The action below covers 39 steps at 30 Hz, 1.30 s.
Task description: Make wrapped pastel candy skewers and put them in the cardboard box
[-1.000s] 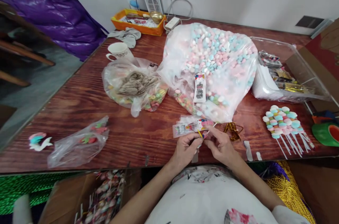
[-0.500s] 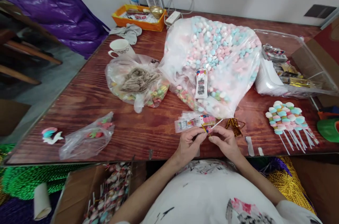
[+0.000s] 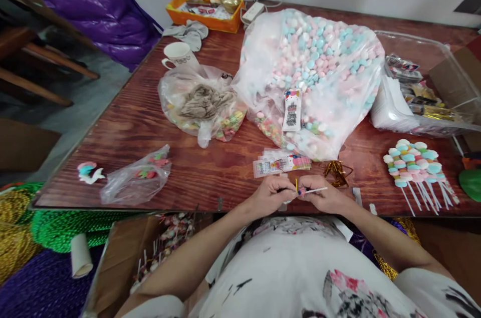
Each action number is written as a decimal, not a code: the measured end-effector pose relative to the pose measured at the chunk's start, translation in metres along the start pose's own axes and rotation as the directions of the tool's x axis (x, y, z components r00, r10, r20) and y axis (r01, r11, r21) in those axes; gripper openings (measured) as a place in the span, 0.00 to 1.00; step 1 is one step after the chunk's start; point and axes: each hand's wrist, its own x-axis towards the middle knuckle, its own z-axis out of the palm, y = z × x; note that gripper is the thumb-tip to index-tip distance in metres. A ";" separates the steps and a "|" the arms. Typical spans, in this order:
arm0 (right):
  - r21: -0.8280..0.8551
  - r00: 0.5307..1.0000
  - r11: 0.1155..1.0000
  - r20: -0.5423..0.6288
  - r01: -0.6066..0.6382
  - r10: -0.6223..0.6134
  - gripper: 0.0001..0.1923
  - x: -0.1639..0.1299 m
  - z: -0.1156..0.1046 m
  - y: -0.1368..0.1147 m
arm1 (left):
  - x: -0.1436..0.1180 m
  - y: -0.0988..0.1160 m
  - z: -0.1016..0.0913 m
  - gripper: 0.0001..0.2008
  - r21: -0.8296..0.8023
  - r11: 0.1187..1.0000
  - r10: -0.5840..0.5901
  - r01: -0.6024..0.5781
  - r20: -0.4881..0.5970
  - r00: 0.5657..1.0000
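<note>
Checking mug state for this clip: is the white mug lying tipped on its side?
No, the white mug stands upright on the table, its open rim facing up.

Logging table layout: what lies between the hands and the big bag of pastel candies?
In the head view, flat printed packets lie on the table between the hands and the big candy bag.

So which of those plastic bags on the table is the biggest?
The bag of pink, blue and white candies in the middle; the bag with the brownish cloth and the small near-empty bag are far smaller.
</note>
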 end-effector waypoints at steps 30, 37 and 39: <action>-0.648 0.771 0.440 0.409 0.622 -0.488 0.06 0.004 -0.009 -0.024 | 0.030 0.031 -0.029 0.05 0.119 0.943 -0.316 0.311 0.615 0.722; -0.741 0.816 0.366 0.430 0.564 -0.388 0.06 0.007 -0.002 -0.029 | 0.044 0.094 -0.077 0.08 0.407 0.913 -0.192 0.013 0.401 0.896; -0.787 0.834 0.340 0.368 0.515 -0.410 0.06 0.014 -0.005 -0.028 | 0.036 0.110 -0.076 0.07 0.531 0.831 -0.022 -0.167 0.331 0.943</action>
